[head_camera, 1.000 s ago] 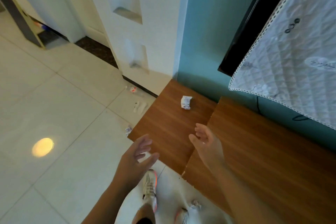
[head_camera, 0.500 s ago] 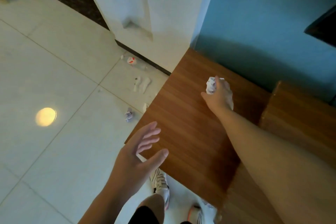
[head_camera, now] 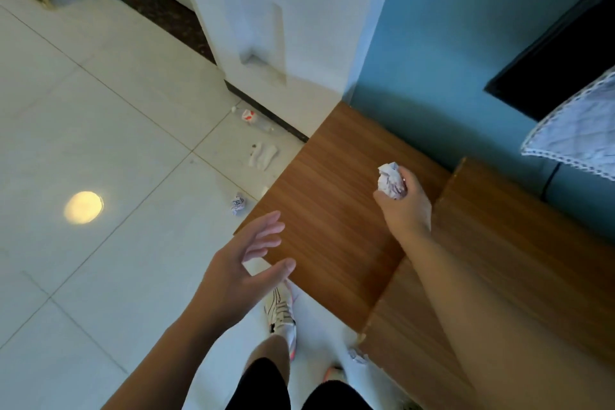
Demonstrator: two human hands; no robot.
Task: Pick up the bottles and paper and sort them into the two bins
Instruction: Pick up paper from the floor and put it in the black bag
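My right hand [head_camera: 404, 210] grips a crumpled white paper ball [head_camera: 390, 179] and holds it just above the low wooden cabinet top [head_camera: 326, 210]. Over the cabinet's near left corner hovers my left hand [head_camera: 243, 270], fingers apart and empty. On the tiled floor left of the cabinet lies a second crumpled paper ball [head_camera: 237, 203]. Further back, a clear plastic bottle with a red-and-white label [head_camera: 253, 118] lies against the white wall's dark skirting. A flattened white paper [head_camera: 263, 155] rests between the two. No bins are in view.
A higher wooden cabinet [head_camera: 515, 260] adjoins on the right under a teal wall [head_camera: 449, 43], with a black screen and a white quilted cloth [head_camera: 579, 136] above. My feet in white sneakers [head_camera: 281, 313] stand on the pale tiles. A small paper scrap [head_camera: 357, 355] lies by the cabinet base.
My right hand reached across the cabinet, closed on the paper ball and has now lifted it slightly toward me. My left hand stayed open near the cabinet corner.
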